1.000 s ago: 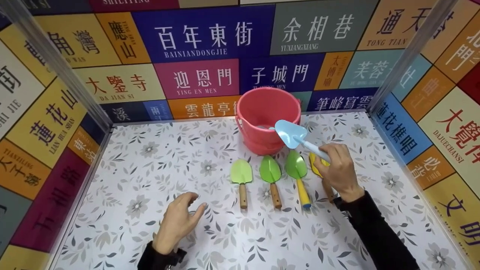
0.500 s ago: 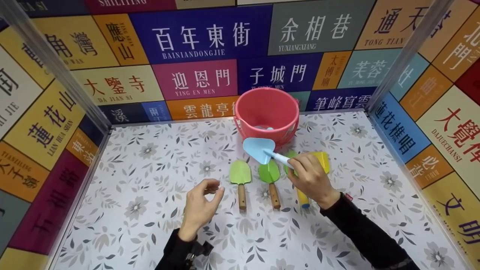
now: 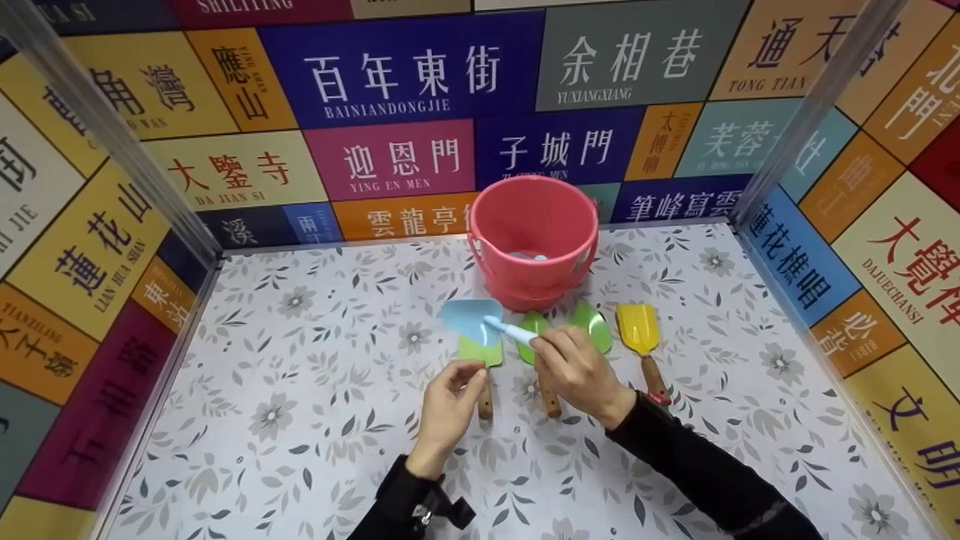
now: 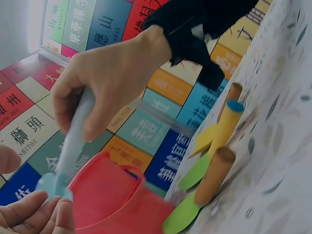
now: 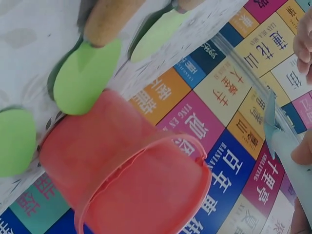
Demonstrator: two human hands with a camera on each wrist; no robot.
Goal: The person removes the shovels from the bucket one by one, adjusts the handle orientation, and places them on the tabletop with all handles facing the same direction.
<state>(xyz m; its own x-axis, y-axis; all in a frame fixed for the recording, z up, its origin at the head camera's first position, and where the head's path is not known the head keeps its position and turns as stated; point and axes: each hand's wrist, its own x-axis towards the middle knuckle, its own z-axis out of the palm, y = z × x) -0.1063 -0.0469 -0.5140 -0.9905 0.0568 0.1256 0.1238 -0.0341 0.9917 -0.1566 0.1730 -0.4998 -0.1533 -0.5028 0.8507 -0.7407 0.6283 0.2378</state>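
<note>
Saw the right hand (image 3: 576, 369), fingers clamped on the blue trowel (image 3: 481, 318) up over the counter (image 3: 337, 330), blade (image 3: 466, 315) aimed left; left hand (image 3: 448, 401), thumb and fingers apart, was just beside that blade, way closer.

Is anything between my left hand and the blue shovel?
Nothing visible stands between your left hand and the blue shovel. Your right hand holds it; the light green shovel lies beneath, on the table.

Bucket (image 3: 534, 283) blocks way beyond trowels (image 3: 598, 328); left part of table (image 3: 300, 375) free.
</note>
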